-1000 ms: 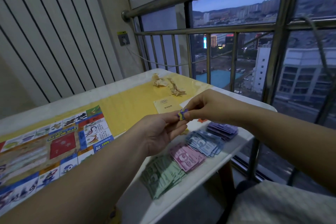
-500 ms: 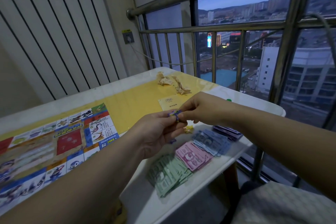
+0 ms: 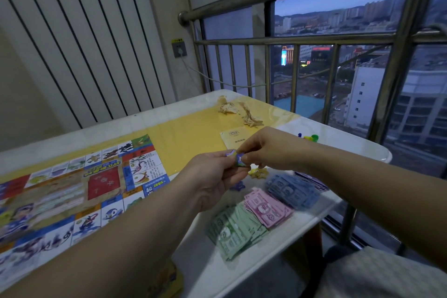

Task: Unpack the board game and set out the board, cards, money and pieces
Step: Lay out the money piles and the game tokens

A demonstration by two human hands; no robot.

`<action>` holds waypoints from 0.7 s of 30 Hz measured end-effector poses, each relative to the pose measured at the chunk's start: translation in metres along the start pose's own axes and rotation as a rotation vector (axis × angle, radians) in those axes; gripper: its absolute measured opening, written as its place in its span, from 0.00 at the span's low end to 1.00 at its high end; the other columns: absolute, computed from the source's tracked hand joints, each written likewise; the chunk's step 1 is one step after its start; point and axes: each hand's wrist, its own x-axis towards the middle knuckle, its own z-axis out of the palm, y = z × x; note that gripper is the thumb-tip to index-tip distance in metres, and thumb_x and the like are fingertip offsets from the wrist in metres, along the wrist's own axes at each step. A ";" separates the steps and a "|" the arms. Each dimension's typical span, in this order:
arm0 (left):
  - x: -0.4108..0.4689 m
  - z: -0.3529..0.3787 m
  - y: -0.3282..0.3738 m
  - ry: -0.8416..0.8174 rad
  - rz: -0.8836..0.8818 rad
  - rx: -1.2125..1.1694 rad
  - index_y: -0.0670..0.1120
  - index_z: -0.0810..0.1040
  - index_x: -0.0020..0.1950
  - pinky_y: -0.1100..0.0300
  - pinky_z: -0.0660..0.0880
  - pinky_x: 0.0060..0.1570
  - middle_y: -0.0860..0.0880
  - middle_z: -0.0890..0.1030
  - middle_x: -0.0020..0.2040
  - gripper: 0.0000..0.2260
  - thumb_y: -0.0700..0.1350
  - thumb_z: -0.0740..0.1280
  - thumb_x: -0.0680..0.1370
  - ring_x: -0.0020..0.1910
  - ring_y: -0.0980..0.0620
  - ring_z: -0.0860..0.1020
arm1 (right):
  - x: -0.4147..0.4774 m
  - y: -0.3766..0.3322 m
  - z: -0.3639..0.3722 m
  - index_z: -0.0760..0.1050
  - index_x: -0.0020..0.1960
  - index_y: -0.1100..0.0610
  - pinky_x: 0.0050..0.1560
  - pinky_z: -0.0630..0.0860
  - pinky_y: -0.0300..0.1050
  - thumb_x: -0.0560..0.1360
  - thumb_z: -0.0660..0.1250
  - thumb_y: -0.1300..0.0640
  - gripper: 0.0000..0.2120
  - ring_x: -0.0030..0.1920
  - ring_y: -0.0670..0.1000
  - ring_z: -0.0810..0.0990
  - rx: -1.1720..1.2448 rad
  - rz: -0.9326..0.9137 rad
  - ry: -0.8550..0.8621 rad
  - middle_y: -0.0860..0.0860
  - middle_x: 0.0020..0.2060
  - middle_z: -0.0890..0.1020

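Board (image 3: 72,189): lies flat and unfolded on the left part of the tabletop (image 3: 212,266), printed side up.

Left hand (image 3: 212,176): your grip is closed on small purple star pieces (image 3: 235,158), thumb and fingertips pinching them above the tabletop. How many are in the pinch cannot be told.

Right hand (image 3: 273,150): your grip pinches the same pieces from the other side, so both hands meet on them.

Behind your hands: a tan booklet (image 3: 231,136) lies flat, and two wads of crumpled paper (image 3: 227,107) sit beyond it on the yellow area.

Under your hands: a loose purple star (image 3: 238,186) and a yellow star (image 3: 258,173) lie on the tabletop.

Money: four loose piles run along the near right edge, green notes (image 3: 234,230), pink notes (image 3: 268,210), blue notes (image 3: 292,189) and purple notes (image 3: 314,181), each overlapping or touching the next.

Far right: small coloured pawns (image 3: 309,137) stand just behind your right wrist.
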 end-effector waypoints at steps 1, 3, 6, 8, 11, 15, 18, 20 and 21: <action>0.000 0.000 0.000 0.002 0.003 0.003 0.32 0.74 0.60 0.63 0.80 0.33 0.36 0.79 0.44 0.11 0.33 0.58 0.80 0.40 0.47 0.79 | 0.000 -0.002 0.002 0.81 0.56 0.56 0.47 0.76 0.45 0.78 0.64 0.59 0.10 0.43 0.50 0.79 -0.077 -0.032 0.006 0.51 0.43 0.84; 0.000 -0.001 0.001 0.006 0.021 0.005 0.35 0.75 0.60 0.64 0.80 0.32 0.37 0.80 0.45 0.11 0.33 0.57 0.81 0.40 0.47 0.80 | -0.001 -0.005 0.004 0.81 0.57 0.55 0.47 0.76 0.44 0.78 0.65 0.58 0.11 0.46 0.49 0.80 -0.174 -0.087 0.058 0.52 0.46 0.84; 0.000 -0.005 0.003 0.019 0.035 -0.005 0.38 0.76 0.54 0.63 0.81 0.34 0.37 0.81 0.45 0.09 0.32 0.57 0.80 0.41 0.47 0.81 | -0.001 -0.003 0.000 0.81 0.57 0.56 0.41 0.77 0.38 0.75 0.69 0.57 0.11 0.38 0.44 0.79 -0.078 -0.093 0.142 0.49 0.38 0.83; -0.001 -0.009 0.004 0.022 0.031 0.012 0.39 0.76 0.52 0.62 0.81 0.35 0.38 0.81 0.45 0.09 0.32 0.58 0.80 0.41 0.48 0.81 | -0.001 0.001 -0.002 0.80 0.55 0.57 0.39 0.78 0.35 0.74 0.70 0.58 0.10 0.35 0.44 0.80 0.097 -0.038 0.121 0.50 0.36 0.83; -0.002 -0.017 0.003 0.030 0.031 0.043 0.39 0.77 0.51 0.62 0.81 0.36 0.39 0.82 0.45 0.09 0.32 0.57 0.80 0.41 0.49 0.82 | -0.001 0.006 0.000 0.80 0.51 0.60 0.40 0.80 0.36 0.75 0.68 0.62 0.06 0.35 0.45 0.80 0.299 0.028 0.076 0.54 0.38 0.83; -0.008 -0.036 0.006 0.063 0.050 0.078 0.39 0.77 0.50 0.63 0.80 0.38 0.42 0.83 0.44 0.08 0.32 0.59 0.79 0.36 0.53 0.83 | 0.000 0.010 0.002 0.79 0.47 0.58 0.44 0.80 0.40 0.75 0.67 0.64 0.04 0.35 0.46 0.80 0.354 0.071 0.046 0.53 0.39 0.84; -0.012 -0.053 0.010 0.101 0.058 0.078 0.39 0.78 0.48 0.63 0.80 0.36 0.43 0.83 0.41 0.07 0.32 0.60 0.79 0.34 0.55 0.83 | 0.001 0.010 0.003 0.80 0.45 0.56 0.41 0.76 0.39 0.75 0.68 0.63 0.04 0.37 0.46 0.78 0.322 0.074 0.057 0.50 0.38 0.84; -0.015 -0.063 0.012 0.128 0.058 0.068 0.39 0.78 0.47 0.64 0.80 0.34 0.43 0.84 0.39 0.07 0.32 0.61 0.78 0.33 0.54 0.83 | 0.004 0.008 0.005 0.81 0.46 0.55 0.39 0.74 0.37 0.75 0.68 0.61 0.04 0.38 0.46 0.76 0.271 0.070 0.070 0.48 0.38 0.84; -0.016 -0.068 0.012 0.141 0.056 0.065 0.39 0.78 0.47 0.64 0.80 0.33 0.43 0.84 0.38 0.06 0.33 0.62 0.78 0.33 0.54 0.83 | 0.005 0.006 0.007 0.82 0.45 0.54 0.40 0.72 0.38 0.74 0.69 0.61 0.04 0.39 0.47 0.76 0.238 0.069 0.066 0.48 0.38 0.83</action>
